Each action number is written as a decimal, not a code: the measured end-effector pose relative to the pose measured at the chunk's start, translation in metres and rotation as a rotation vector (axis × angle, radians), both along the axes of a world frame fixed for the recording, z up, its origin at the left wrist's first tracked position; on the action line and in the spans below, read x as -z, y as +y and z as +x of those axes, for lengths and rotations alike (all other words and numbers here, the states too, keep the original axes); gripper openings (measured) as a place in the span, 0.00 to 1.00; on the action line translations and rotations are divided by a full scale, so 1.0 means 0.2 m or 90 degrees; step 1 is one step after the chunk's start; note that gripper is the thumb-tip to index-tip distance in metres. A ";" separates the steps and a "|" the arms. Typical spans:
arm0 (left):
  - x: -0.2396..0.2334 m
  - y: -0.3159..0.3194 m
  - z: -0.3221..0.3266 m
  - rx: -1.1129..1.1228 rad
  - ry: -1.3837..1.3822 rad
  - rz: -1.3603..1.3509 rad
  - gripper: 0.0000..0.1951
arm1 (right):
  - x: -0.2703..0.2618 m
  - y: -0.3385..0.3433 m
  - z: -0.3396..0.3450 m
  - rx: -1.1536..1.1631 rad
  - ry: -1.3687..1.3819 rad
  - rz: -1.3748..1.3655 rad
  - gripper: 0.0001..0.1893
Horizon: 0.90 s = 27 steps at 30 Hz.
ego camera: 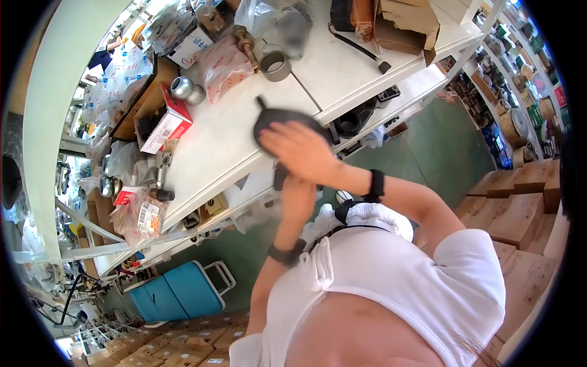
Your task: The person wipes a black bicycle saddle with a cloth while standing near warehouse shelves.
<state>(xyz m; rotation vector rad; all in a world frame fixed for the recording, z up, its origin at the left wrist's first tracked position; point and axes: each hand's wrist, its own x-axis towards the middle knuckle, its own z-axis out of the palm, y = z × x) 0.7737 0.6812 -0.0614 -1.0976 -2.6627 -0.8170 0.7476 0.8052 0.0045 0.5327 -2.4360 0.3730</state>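
Note:
A dark rounded part point(286, 120) with a short stub at its upper left is at the edge of the white shelf, blurred. Across its near side lies my right hand point(302, 149), fingers stretched over the surface and thumb side hard to make out. My left hand point(298, 183) comes up from below and crosses under the right one. Its fingers are hidden behind the right hand and the part, so its grip cannot be seen. Beyond the part stand a grey metal ring point(275, 66) and a brass-coloured fitting point(246, 43).
A shiny ball-shaped metal part point(182, 87) and a red-and-white box point(169, 126) lie to the left. A black cable with a connector point(362, 48) is at the back right. Dark parts point(351, 124) sit on the lower shelf. A blue folding chair point(179, 291) stands at lower left, cartons point(518, 220) at right.

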 end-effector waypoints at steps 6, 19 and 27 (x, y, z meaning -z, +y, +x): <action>-0.13 0.32 -0.01 0.164 -0.016 0.057 0.16 | -0.05 0.47 0.13 0.241 -0.046 -0.072 0.25; -0.02 0.20 -0.03 0.057 -0.073 0.131 0.16 | -0.13 0.33 0.02 0.031 -0.088 -0.102 0.22; -0.23 0.18 -0.05 0.015 -0.078 0.171 0.14 | -0.15 0.31 -0.15 -0.023 -0.095 -0.065 0.18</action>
